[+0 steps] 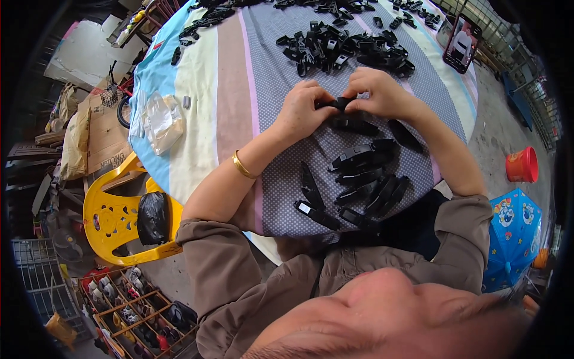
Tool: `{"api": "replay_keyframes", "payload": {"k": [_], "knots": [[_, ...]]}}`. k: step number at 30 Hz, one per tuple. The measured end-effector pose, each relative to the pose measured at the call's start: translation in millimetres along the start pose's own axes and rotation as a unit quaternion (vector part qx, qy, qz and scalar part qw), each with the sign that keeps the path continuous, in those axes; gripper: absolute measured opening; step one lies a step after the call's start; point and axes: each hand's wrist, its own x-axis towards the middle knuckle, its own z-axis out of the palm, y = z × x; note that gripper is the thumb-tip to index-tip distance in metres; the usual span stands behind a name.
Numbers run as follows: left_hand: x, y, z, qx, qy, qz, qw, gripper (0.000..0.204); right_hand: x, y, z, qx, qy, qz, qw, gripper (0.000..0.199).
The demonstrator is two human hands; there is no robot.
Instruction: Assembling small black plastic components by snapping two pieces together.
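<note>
My left hand point(302, 109) and my right hand point(381, 94) meet over the cloth-covered table, fingers closed in a pinch on a small black plastic part point(342, 103) between them. Much of the part is hidden by the fingertips. Just below it lies a curved black plastic piece point(357, 126), and another point(406, 136) rests beside my right forearm. Closer to me several longer black pieces point(362, 154) lie in a loose group. Beyond my hands is a heap of small black plastic parts point(335, 46).
A striped cloth point(230, 90) covers the table. On its left lies a clear plastic bag point(163, 122); at the far right stands a phone point(462, 43). A yellow chair point(110, 221) with a black bag is at left. A red bucket point(522, 164) and blue umbrella point(515, 233) are at right.
</note>
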Motion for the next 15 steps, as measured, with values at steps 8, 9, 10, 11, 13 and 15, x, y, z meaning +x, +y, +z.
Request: {"api": "replay_keyframes", "payload": {"k": [8, 9, 10, 11, 13, 15], "knots": [[0.9, 5.6, -3.1, 0.015, -0.06, 0.169, 0.984, 0.017, 56.7, 27.1, 8.1, -0.24, 0.192, 0.028, 0.951, 0.037], [0.3, 4.4, -3.3, 0.007, -0.061, 0.172, 0.983, 0.017, 63.3, 28.0, 11.7, -0.255, 0.162, 0.029, 0.953, 0.034], [-0.2, 3.2, -2.9, -0.003, -0.063, 0.176, 0.982, 0.018, 66.3, 28.9, 13.3, -0.27, 0.133, 0.03, 0.953, 0.032], [-0.5, 2.1, -0.9, -0.004, -0.061, 0.177, 0.982, 0.018, 66.0, 30.0, 12.9, -0.272, 0.132, 0.03, 0.953, 0.032], [-4.1, 0.8, 0.2, -0.025, 0.004, 0.112, 0.993, 0.017, 66.7, 30.5, 14.6, -0.299, 0.082, 0.083, 0.947, 0.025], [-4.3, 0.9, -1.7, -0.042, 0.021, 0.059, 0.997, 0.017, 55.5, 35.2, 10.0, -0.258, 0.12, 0.084, 0.955, 0.021]]}}
